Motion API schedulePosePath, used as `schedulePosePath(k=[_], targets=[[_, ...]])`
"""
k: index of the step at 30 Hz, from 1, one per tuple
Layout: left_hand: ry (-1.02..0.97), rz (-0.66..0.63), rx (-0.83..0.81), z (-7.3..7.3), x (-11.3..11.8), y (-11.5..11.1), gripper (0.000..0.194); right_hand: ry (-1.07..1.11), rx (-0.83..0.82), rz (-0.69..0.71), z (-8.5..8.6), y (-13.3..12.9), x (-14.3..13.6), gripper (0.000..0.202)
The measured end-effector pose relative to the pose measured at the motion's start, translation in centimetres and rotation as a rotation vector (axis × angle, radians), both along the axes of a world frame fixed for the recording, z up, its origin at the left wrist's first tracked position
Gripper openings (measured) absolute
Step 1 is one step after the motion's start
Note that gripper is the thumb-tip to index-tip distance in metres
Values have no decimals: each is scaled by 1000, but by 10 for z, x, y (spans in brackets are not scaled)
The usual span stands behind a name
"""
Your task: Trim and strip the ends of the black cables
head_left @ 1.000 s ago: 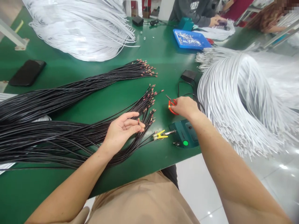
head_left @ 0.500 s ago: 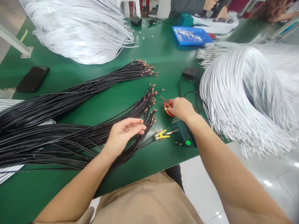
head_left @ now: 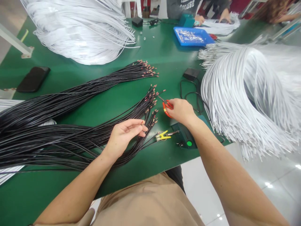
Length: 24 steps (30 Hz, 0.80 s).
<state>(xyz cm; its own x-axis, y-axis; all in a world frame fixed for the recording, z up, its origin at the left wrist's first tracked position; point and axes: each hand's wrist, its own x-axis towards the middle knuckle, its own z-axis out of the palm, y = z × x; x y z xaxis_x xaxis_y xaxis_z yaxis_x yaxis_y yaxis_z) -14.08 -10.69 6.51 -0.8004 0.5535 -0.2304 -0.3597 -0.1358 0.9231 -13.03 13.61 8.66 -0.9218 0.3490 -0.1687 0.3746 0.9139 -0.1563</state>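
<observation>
My left hand (head_left: 128,133) is closed in a pinch over the near bundle of black cables (head_left: 77,133). A small reddish cable end shows at its fingertips; the rest of that cable is hidden by the hand. Red-handled pliers (head_left: 167,108) are in my right hand (head_left: 182,110), their thin jaws pointing left toward the stripped, copper-coloured ends of the bundle. Just below, a yellow clip (head_left: 163,135) sits by a metal rod of a dark green device with a green button (head_left: 189,143).
Another black cable bundle (head_left: 113,75) lies farther back. White cables are heaped at the back left (head_left: 82,34) and right (head_left: 246,88). A blue tray (head_left: 193,36) holds small pieces. A phone (head_left: 33,79) lies at left. A co-worker's hands (head_left: 224,15) are across the table.
My right hand has shifted slightly left, bringing the pliers' tips closer to the cable ends. My left hand stays nearly still. Across the table, the co-worker's hands have moved.
</observation>
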Motion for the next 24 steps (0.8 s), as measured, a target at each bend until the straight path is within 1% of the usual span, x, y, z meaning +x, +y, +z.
schedulePosePath(k=[1,4,5,6,7,10,14,22,24], targets=[[3,2,-2,0,0,0,18,55,-148,-10,7,-7,5,26],[18,1,-10,-1,0,0,20,144,-774,-34,26,-35,21,42],[23,-3,-13,-1,0,0,20,156,-939,-36,31,-44,25,44],[28,-9,-16,-1,1,0,19,163,-1054,-38,35,-52,28,45],[32,-16,-18,-1,1,0,18,166,-1129,-45,36,-59,29,44],[42,-33,-8,0,2,0,16,142,-1230,-64,32,-70,29,40],[46,-49,15,2,4,0,14,96,-1303,-76,24,-72,26,39],[48,-72,57,0,3,-1,15,103,-1354,-71,15,-72,30,38],[36,-60,51,1,3,-2,16,123,-1329,-44,16,-69,33,38]])
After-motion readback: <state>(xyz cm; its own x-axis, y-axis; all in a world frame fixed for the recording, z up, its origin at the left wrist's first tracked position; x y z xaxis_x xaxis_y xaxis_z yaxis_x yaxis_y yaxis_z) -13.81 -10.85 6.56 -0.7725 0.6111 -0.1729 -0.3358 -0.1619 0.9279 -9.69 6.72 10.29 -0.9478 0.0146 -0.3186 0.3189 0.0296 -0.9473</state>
